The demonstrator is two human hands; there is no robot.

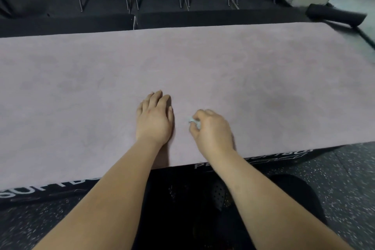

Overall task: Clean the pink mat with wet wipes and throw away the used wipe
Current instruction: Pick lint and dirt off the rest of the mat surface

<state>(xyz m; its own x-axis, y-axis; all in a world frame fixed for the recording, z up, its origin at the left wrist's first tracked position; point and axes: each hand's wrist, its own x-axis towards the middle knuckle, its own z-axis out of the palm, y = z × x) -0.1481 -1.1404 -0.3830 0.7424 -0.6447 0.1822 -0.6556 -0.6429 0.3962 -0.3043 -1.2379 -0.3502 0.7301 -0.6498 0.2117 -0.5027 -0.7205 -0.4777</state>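
Pink mat (81, 87): one, spread flat over a lettered black box (30, 193).
Left hand (155, 119): one, laid flat on the mat near its front edge, grip open, fingers straight, nothing held.
Wipe (192, 121): one, white, wadded small, pinched in the closed grip of the right hand (213, 130), just beside the left hand at the mat's surface.
Darker patch (282, 103): one, farther right, judged to be damp.
Progress: wiping is judged under way. Disposal is not yet done, and no bin is seen.
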